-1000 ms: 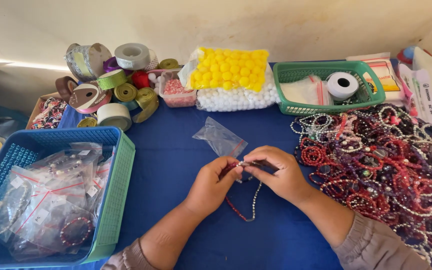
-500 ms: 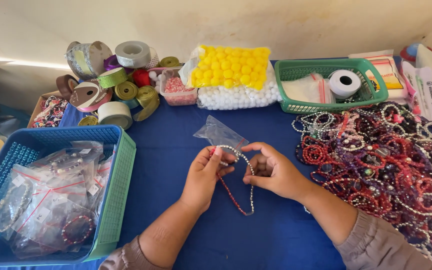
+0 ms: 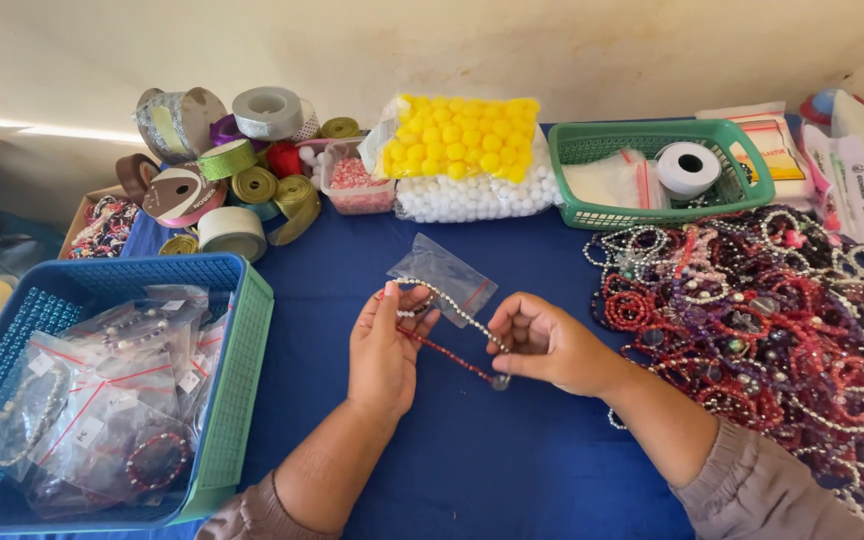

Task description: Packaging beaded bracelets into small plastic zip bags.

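Between the hands, beaded strands point(image 3: 449, 335) now stretch taut above the blue desk point(image 3: 512, 460); a second ago they hung bunched. Left hand point(image 3: 384, 345) fingers loop one end, right hand point(image 3: 542, 345) fingers pinch the other. Left of them: blue basket point(image 3: 237, 345) of red-striped bags. Just behind: clear zip bag point(image 3: 444, 272). Farther back: yellow-and-white ball packs point(image 3: 462, 160).

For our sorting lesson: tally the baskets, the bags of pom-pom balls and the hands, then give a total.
Baskets: 2, blue basket and green basket.
Bags of balls: 2, yellow bag and white bag.
Hands: 2, left hand and right hand, both on a bead strand.
Total: 6.
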